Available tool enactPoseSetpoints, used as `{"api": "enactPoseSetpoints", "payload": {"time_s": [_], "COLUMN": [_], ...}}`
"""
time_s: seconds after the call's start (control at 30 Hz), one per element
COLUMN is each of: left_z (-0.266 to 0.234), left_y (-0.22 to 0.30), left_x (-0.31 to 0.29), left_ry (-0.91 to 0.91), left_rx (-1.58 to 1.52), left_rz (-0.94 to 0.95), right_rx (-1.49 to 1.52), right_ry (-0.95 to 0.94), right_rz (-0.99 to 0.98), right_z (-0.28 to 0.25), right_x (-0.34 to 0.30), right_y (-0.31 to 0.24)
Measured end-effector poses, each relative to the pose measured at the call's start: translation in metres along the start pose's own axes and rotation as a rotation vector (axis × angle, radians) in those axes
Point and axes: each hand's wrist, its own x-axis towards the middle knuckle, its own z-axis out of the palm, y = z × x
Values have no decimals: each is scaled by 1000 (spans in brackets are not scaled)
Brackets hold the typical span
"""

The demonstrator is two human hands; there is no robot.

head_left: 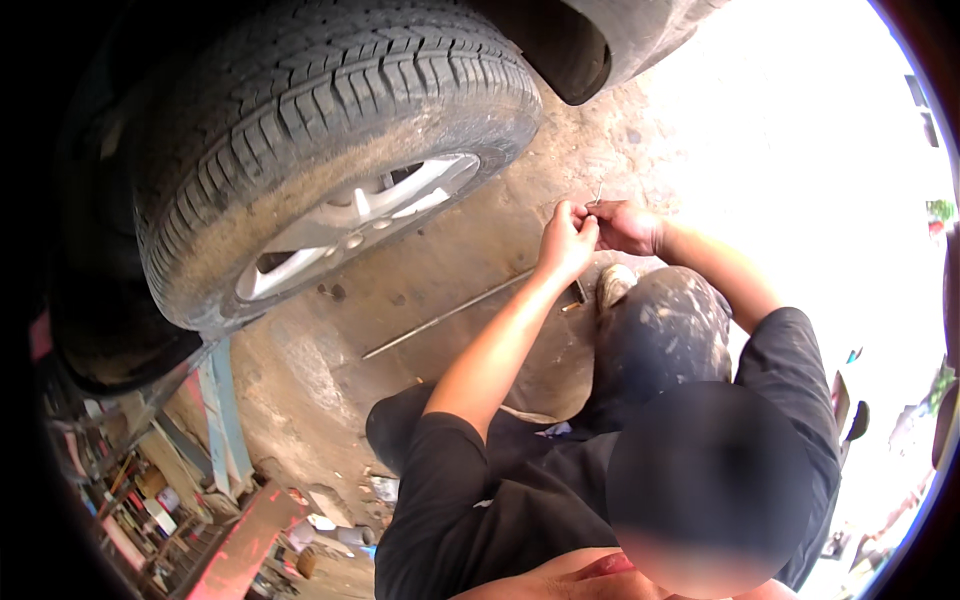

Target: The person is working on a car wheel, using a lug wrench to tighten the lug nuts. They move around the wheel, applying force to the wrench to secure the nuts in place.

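Neither of my own hands shows in the head view. Just below me a person in a black shirt (520,500) squats, seen from above and behind, facing a car tyre (300,120). This person's two arms reach forward. Their left hand (566,242) and right hand (626,226) meet, pinching a thin metal pin (597,190) between the fingers, above dirty ground and to the right of the tyre. A paint-stained trouser knee (660,335) sits under the right arm.
The tyre carries a silver alloy wheel (350,215) and fills the upper left. A long thin metal rod (450,313) lies on the stained concrete. A blue plank (225,410), a reddish board (240,550) and cluttered tools (140,500) sit at lower left. The right side is glaring sunlight.
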Motion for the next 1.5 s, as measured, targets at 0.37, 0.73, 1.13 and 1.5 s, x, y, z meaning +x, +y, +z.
{"api": "enactPoseSetpoints", "payload": {"time_s": [0.37, 0.73, 1.13, 1.5], "left_z": [-51, -115, -101, -132], "left_y": [18, -90, -141, -171], "left_x": [-71, -101, -106, -127], "left_ry": [-246, -424, -229, -54], "left_rx": [194, 675, 915, 517], "left_rz": [-223, -689, -715, -805], "right_rx": [-443, 881, 1063, 1116], "right_ry": [267, 309, 202, 259], "right_rz": [335, 191, 196, 142], "right_z": [73, 131, 116, 155], "right_x": [-21, 95, 114, 102], "right_y": [43, 264, 295, 287]}}
